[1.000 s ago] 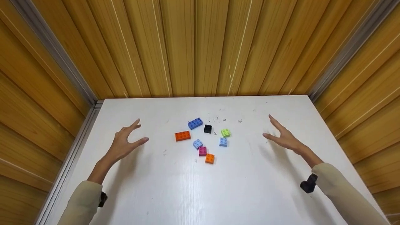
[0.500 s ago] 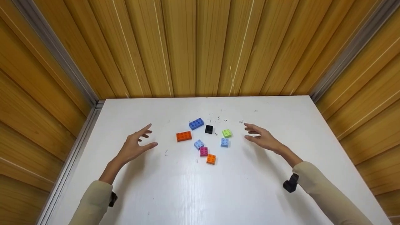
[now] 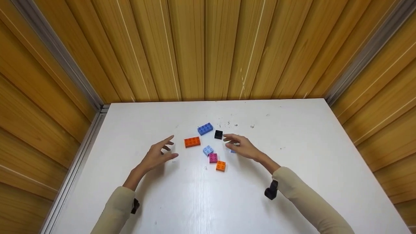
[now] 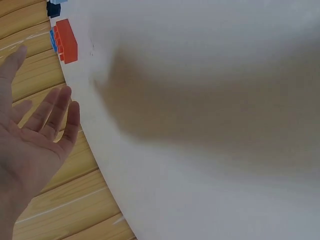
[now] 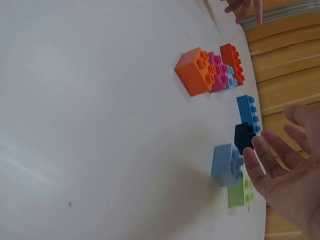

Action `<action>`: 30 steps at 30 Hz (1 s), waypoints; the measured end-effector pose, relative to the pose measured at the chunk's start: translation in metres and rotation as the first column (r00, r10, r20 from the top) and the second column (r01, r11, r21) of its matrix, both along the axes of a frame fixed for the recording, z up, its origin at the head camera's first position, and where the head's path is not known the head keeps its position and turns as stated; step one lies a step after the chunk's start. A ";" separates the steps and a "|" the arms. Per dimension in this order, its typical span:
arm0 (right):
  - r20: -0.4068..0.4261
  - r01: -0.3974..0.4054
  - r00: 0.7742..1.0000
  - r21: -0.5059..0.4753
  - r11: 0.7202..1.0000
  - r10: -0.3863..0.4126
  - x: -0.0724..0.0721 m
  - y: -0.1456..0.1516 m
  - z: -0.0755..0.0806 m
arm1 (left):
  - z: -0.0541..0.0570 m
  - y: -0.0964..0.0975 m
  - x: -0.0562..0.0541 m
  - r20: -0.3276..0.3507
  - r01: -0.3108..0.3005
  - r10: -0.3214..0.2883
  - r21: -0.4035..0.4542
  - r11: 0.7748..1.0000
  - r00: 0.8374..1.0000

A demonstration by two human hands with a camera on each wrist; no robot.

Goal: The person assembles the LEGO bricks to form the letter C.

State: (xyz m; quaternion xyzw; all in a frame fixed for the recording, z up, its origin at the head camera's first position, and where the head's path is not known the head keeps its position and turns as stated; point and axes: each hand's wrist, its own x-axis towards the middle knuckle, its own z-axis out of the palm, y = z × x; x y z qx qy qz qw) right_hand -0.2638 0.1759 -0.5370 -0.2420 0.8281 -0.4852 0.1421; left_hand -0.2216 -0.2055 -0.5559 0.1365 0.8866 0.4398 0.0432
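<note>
My left hand (image 3: 158,156) hovers over the table, fingers spread and holding nothing; the long red-orange brick (image 3: 192,142) is the nearest piece to it. Above the right part of the brick group is my right hand (image 3: 244,148), its fingers loosely bent with nothing in them. In the head view it covers the lime green brick and most of one light blue brick; the right wrist view shows that light blue brick (image 5: 227,165) and the lime green brick (image 5: 240,193) below the hand. Close to its fingertips lies a black brick (image 3: 218,134).
A long blue brick (image 3: 205,129) lies farther back. Toward the middle sit another light blue brick (image 3: 208,150), a magenta brick (image 3: 213,158) and an orange brick (image 3: 220,166). Wood-look walls (image 3: 208,48) enclose the white table (image 3: 201,201) at the back and sides.
Both hands have moved inward toward the bricks, the right one farther, from the table's right side to over the lime green and light blue bricks. The bricks stay where they were.
</note>
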 end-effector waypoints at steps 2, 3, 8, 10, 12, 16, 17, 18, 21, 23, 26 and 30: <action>-0.012 -0.021 1.000 -0.010 1.000 0.021 -0.002 -0.015 -0.003 | -0.004 0.006 -0.003 -0.005 0.005 -0.005 -0.002 1.000 1.000; -0.020 -0.033 0.999 -0.018 0.999 0.032 -0.004 -0.023 -0.005 | -0.006 0.009 -0.005 -0.010 0.003 -0.003 -0.004 1.000 1.000; -0.049 -0.070 0.996 -0.036 0.997 0.068 -0.010 -0.056 -0.010 | -0.014 0.025 -0.016 -0.012 -0.030 0.031 0.019 0.999 0.999; -0.055 -0.062 0.997 -0.039 0.997 0.060 -0.011 -0.068 -0.012 | -0.015 0.031 -0.019 -0.006 -0.041 0.042 0.033 0.999 0.999; -0.031 -0.035 0.999 -0.033 0.999 0.034 -0.012 -0.078 -0.013 | -0.017 0.036 -0.023 -0.003 -0.049 0.049 0.033 0.998 0.999; 0.056 0.040 0.998 -0.006 0.999 -0.040 -0.013 -0.092 -0.016 | -0.019 0.045 -0.028 -0.013 -0.061 0.061 0.012 0.998 0.998; 0.080 0.059 0.995 -0.001 0.998 -0.059 -0.012 -0.095 -0.016 | -0.019 0.046 -0.029 -0.014 -0.064 0.064 0.010 0.998 0.998; 0.097 0.075 0.992 0.001 0.997 -0.075 -0.013 -0.097 -0.016 | -0.020 0.047 -0.030 -0.016 -0.067 0.067 0.009 0.998 0.998; 0.122 0.114 0.986 0.008 0.993 -0.114 -0.013 -0.103 -0.020 | -0.021 0.050 -0.034 -0.023 -0.074 0.074 0.002 0.997 0.997; 0.129 0.126 0.984 0.018 0.992 -0.127 -0.013 -0.105 -0.022 | -0.022 0.051 -0.036 -0.030 -0.085 0.085 -0.008 0.996 0.996; 0.135 0.128 0.982 0.021 0.992 -0.130 -0.013 -0.107 -0.024 | -0.024 0.053 -0.038 -0.033 -0.102 0.101 -0.019 0.995 0.994; 0.139 0.129 0.982 -0.007 0.992 -0.127 -0.013 -0.110 -0.027 | -0.026 0.055 -0.039 -0.033 -0.131 0.130 -0.029 0.991 0.991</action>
